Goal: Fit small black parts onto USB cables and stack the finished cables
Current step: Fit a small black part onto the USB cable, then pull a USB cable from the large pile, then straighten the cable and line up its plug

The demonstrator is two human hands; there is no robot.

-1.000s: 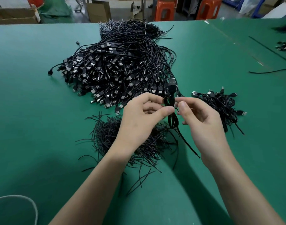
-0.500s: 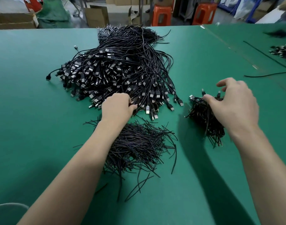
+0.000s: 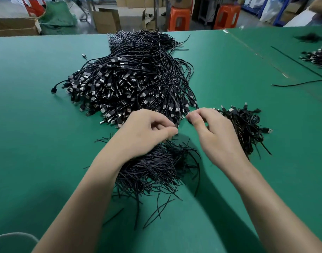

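Note:
A large pile of black USB cables [image 3: 134, 79] with silver plugs fills the middle of the green table [image 3: 37, 125]. In front of it lies a heap of thin black strands [image 3: 156, 170], partly under my left forearm. A smaller stack of coiled finished cables [image 3: 246, 128] sits to the right. My left hand [image 3: 147, 130] pinches one USB cable [image 3: 177, 110] between thumb and forefinger at the pile's front edge. My right hand [image 3: 213, 132], fingers curled, pinches a cable end close beside it; exactly what it holds is hidden by the fingers.
More cable bundles [image 3: 317, 57] and a loose black cable [image 3: 300, 83] lie at the far right of the table. Cardboard boxes [image 3: 105, 21] and orange stools [image 3: 180, 17] stand on the floor beyond the table's far edge.
My right hand left the finished stack and came left to the big pile's front edge. My left hand lifted slightly off the pile and now pinches a cable, with the hands close together.

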